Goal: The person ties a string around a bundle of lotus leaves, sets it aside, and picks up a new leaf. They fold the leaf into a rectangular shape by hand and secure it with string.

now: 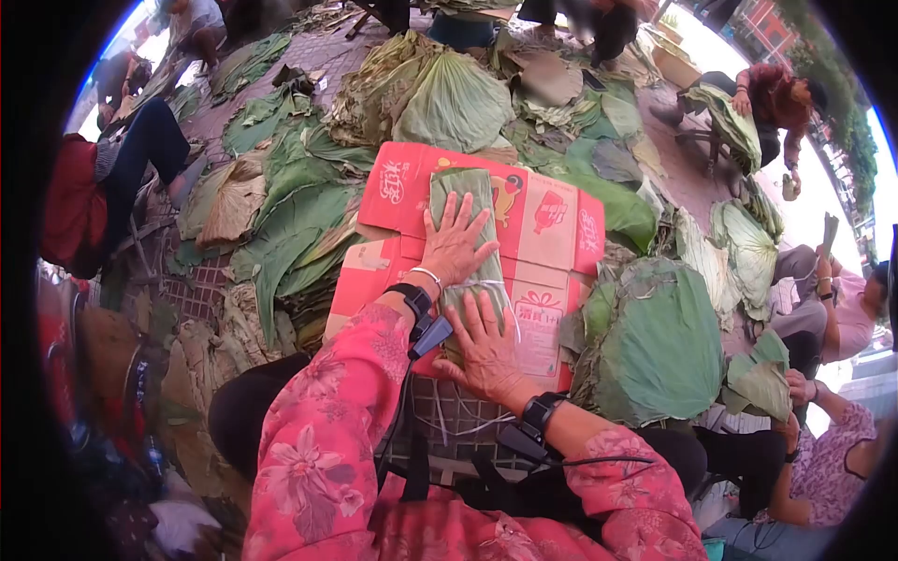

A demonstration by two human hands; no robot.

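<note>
leaf bundle (465,245) on cardboard (552,220): soft, light, springy; left hand (455,245) and right hand (486,351) pressing flat-palmed, fingers spread; grasp beside the string (486,282).

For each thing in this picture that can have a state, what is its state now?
leaf bundle: folded, tied with string, lying on the cardboard.
cardboard: flattened, spread out.
left hand: open, pressing flat on the bundle.
right hand: open, flat on the bundle's near end.
loose leaves: stacked in a pile.
</note>
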